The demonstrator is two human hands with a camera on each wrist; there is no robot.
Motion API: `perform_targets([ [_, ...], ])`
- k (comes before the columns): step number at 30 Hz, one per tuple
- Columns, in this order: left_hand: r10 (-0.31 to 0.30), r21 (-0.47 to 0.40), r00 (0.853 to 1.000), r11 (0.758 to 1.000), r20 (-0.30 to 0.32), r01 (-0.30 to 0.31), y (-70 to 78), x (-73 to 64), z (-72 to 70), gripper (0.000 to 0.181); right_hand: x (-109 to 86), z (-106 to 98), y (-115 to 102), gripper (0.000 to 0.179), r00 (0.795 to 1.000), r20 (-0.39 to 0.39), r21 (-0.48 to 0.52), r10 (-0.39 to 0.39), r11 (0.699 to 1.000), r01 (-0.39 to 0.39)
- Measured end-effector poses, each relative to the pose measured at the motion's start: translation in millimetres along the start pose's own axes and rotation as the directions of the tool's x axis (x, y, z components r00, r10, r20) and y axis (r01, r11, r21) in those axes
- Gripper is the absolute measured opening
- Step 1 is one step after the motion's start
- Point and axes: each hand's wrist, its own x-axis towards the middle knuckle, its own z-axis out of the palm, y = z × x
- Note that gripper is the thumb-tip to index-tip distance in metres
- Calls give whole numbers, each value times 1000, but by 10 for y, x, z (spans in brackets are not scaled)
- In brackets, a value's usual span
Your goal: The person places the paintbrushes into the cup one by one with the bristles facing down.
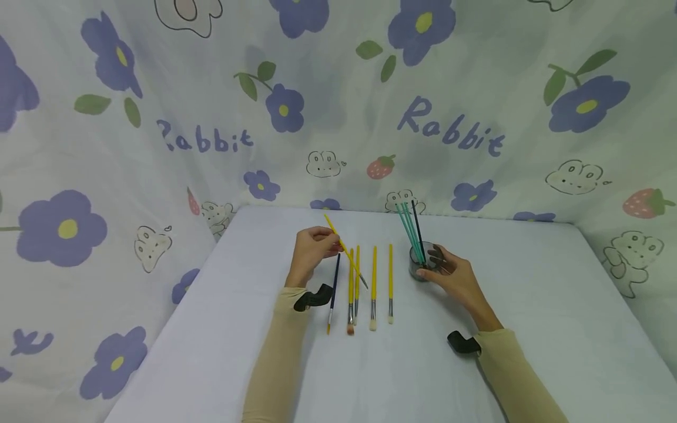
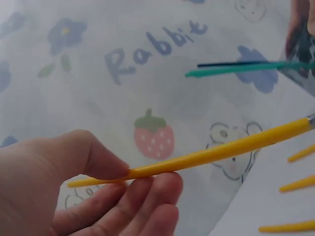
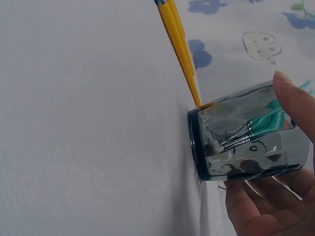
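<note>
Pinching a yellow brush (image 2: 221, 152) between thumb and fingertips of the left hand (image 1: 314, 249), close to the handle's end. Held at a slant above the white table (image 1: 391, 370), tip down and toward the right, crossing in front of two others in the head view. Gripping a glass (image 3: 231, 112) in the right hand (image 1: 459, 279), thumb on one side, fingers curved around the other; hard to tell any contact between base and table. Inside, leaning together with handles up, green brushes (image 1: 411, 235) and a dark brush (image 1: 416, 223), some bristles visible through the clear grey wall.

Between the hands, on the table, four yellow brushes (image 1: 374, 276), bristles toward the person: two close together, two farther right and spaced apart, all left of the glass. At the row's left end, just beside the left wrist, a blue brush (image 1: 337, 270), pointed the same way. Dressed in tan sleeves (image 1: 275, 364), against a cloth (image 1: 338, 106) printed with purple flowers, strawberries and the word "Rabbit."
</note>
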Motion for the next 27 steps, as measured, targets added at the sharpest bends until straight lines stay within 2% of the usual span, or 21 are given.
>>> perform_targets([
  [4, 47, -89, 999, 995, -11, -48, 52, -35, 83, 21, -7, -13, -6, 95, 1000, -8, -9, -9, 1000, 9],
  [7, 59, -128, 998, 990, -31, -63, 81, -59, 143, 19, 0, -9, 0, 95, 1000, -4, -5, -6, 1000, 6],
  [14, 71, -188, 997, 979, -39, -78, 115, -115, 281, 17, 10, 14, 21, 96, 1000, 3, 3, -14, 1000, 14],
  [21, 114, -228, 991, 965, -71, -128, 138, -150, 330, 14, 39, 27, 7, 95, 1000, 10, 3, -30, 1000, 30],
  [27, 125, -286, 990, 948, -72, -140, 140, -155, 402, 12, 32, 16, -1, 94, 1000, 6, 14, -24, 1000, 24],
])
